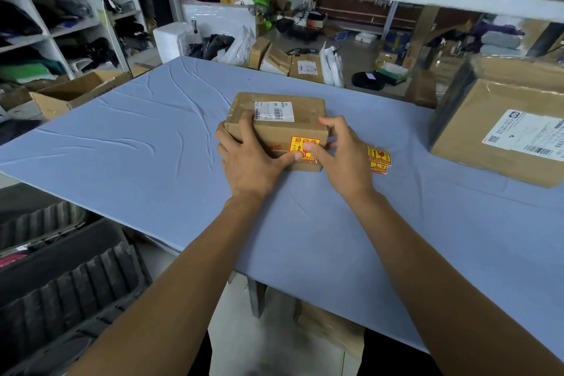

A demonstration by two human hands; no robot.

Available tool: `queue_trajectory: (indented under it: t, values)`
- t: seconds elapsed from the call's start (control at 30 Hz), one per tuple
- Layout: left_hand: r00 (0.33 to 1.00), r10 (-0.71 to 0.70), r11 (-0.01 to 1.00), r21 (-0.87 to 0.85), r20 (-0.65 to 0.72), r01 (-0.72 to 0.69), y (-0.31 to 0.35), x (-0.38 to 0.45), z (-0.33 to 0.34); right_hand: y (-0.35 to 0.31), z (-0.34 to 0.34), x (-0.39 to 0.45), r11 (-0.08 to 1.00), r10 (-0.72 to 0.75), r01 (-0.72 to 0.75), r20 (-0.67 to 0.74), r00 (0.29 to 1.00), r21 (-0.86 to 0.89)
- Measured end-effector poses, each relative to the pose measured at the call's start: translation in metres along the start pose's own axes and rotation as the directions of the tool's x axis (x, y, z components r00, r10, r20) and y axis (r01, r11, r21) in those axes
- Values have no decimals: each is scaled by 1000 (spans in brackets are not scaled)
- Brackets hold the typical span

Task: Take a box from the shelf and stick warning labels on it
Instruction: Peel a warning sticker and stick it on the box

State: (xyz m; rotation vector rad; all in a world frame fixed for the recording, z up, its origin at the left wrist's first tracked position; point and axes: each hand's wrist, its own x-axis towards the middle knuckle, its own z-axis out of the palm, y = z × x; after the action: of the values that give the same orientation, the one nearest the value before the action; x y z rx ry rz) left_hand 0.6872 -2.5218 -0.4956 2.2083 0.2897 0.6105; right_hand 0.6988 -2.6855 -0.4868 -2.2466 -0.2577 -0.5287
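- Box (276, 128) sits on the blue table (152, 156) at the middle of the frame, so it is already off the shelf.
- Left hand (253, 159) grips the box's left side, thumb on the warning label (300, 146).
- Right hand (341, 156) is unclenched and presses a finger on this label.
- More labels (378, 159) lie just right of the box; probably some sticking is left.

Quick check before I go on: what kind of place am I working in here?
Most likely a parcel packing or dispatch room. Sealed cardboard parcels with shipping labels lie on the floor behind the table, shelves hold bagged goods, and a big labelled carton sits on the table's right side.
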Motion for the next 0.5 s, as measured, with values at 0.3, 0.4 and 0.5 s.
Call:
queue_trajectory:
  t: [0.3, 0.4, 0.5]
  values:
    - [998, 58, 998, 4, 18, -58, -4, -4, -5, -5, -14, -5, 994, 41, -52, 118, 992, 92]
    - [986, 145, 987, 87, -87, -137, 0, -17, -8, -4, -34, -7, 997, 70, -72, 116, 991, 16]
    - [945, 274, 960, 113, -180, -256, 9, -39, -13, 6, -56, -15, 987, 161, -161, 14, 987, -6]
